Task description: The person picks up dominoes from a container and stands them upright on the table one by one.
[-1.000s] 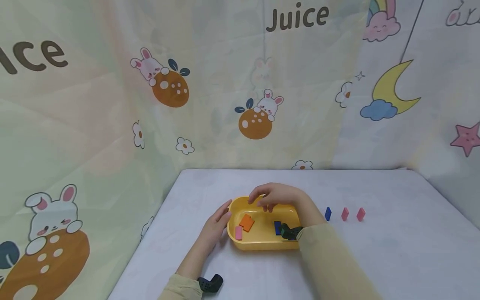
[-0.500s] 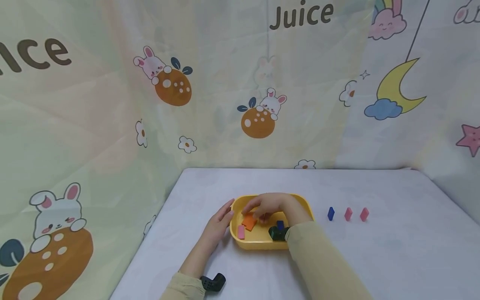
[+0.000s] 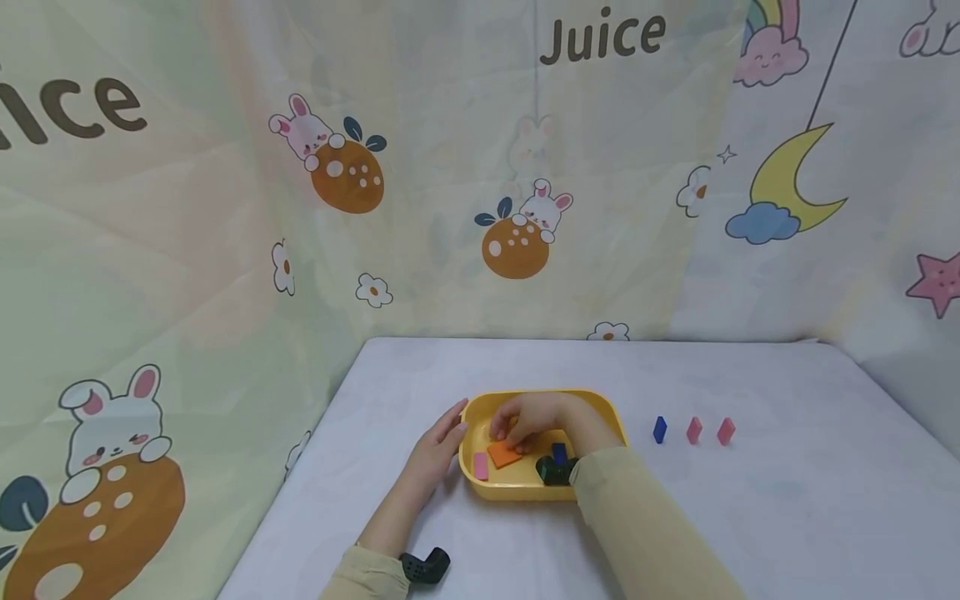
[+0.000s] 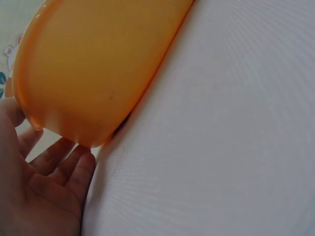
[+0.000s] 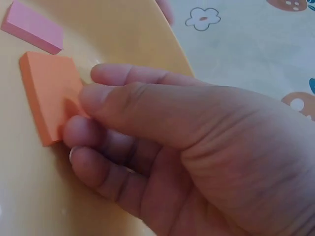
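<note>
A yellow plastic basin point(image 3: 525, 493) stands on the table. My left hand point(image 3: 437, 446) rests against its left end, fingers fairly straight along the outer wall and thumb by the rim. Inside the basin my right hand point(image 3: 536, 421) pinches the edge of a flat orange domino block point(image 5: 51, 93) between thumb and fingertips; the block lies tilted on the basin floor. Close to it lies a pink domino block point(image 5: 34, 24). A blue domino block point(image 3: 559, 452) is in the basin's right part, partly hidden by the dark wrist device point(image 3: 555, 472).
To the right of the basin, a blue domino point(image 3: 660, 430) and two pink dominoes, one nearer point(image 3: 694, 431) and one at the far right point(image 3: 725, 432), stand upright in a spaced row on the white table point(image 3: 787, 517). A printed cloth point(image 3: 420, 167) hangs behind.
My right hand has moved down into the basin to the orange domino, which has turned and shifted slightly. My left hand stays at the basin's left end. The standing dominoes stay put.
</note>
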Action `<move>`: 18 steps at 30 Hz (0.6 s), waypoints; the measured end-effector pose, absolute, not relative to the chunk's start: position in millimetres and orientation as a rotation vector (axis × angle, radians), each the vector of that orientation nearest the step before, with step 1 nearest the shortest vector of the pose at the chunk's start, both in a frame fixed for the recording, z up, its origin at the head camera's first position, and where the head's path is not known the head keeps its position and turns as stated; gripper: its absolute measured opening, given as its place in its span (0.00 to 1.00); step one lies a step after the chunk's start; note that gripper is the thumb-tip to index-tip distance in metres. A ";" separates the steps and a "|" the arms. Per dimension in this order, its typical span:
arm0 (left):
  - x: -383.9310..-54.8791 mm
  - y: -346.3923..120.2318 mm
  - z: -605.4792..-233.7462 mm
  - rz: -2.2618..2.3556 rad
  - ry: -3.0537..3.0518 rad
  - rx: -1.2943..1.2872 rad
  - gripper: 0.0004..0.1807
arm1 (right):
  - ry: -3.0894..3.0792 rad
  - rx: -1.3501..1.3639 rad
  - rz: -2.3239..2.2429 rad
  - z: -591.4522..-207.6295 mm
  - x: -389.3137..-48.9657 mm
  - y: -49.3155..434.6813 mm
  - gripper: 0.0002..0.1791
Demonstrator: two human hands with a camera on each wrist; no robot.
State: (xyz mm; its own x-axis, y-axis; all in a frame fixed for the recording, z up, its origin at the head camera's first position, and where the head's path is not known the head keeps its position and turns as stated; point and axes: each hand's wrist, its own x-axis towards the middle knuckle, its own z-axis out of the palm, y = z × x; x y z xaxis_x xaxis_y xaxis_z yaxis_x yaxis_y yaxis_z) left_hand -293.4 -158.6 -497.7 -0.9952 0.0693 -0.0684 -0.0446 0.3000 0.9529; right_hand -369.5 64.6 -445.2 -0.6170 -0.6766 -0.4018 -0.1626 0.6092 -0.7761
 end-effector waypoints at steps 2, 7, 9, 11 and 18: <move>-293.5 -158.9 -497.9 1.801 2.455 0.020 0.24 | 2.131 -0.665 -0.915 -445.8 -369.5 64.0 0.09; -294.1 -159.3 -497.7 1.792 2.458 0.005 0.24 | 2.193 -0.709 -0.817 -444.4 -368.3 62.6 0.07; -293.9 -159.6 -497.1 1.791 2.460 0.003 0.24 | 2.221 -0.730 -0.776 -443.3 -367.2 61.7 0.06; -293.3 -159.6 -495.9 1.798 2.452 0.000 0.24 | 2.239 -0.751 -0.743 -442.2 -366.1 60.7 0.05; -291.5 -158.9 -494.4 1.807 2.438 0.012 0.24 | 2.250 -0.768 -0.671 -441.2 -364.9 58.6 0.04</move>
